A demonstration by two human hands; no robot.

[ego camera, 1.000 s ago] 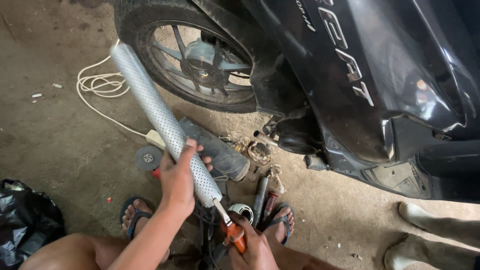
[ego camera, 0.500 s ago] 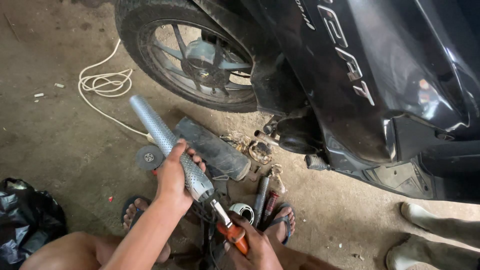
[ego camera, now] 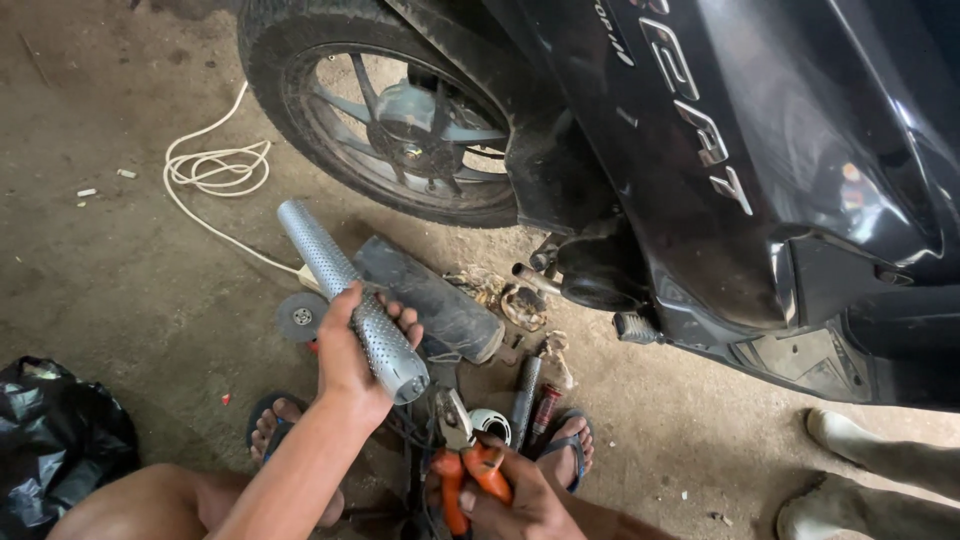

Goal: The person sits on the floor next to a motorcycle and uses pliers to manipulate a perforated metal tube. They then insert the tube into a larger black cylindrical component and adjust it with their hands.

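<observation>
left hand (ego camera: pixel 350 350) gripping a perforated metal tube (ego camera: pixel 350 298)
silvery, dotted with holes, it is slanting toward eleven o'clock; right hand (ego camera: pixel 520 500) is clamping orange-handled pliers (ego camera: pixel 462 465).

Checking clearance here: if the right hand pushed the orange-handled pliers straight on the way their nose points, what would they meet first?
Most likely the near end of the perforated metal tube held by the left hand. The pliers in the right hand point up at it, though depth is unclear.

A rough motorcycle repair spot: a black scooter (ego camera: pixel 720 170) stands on a stained concrete floor (ego camera: pixel 110 290), with a dark exhaust can (ego camera: pixel 430 300), a grinding disc (ego camera: pixel 301 316), a white cord (ego camera: pixel 215 170) and loose tools (ego camera: pixel 527 400) lying near its rear wheel (ego camera: pixel 400 120).
</observation>
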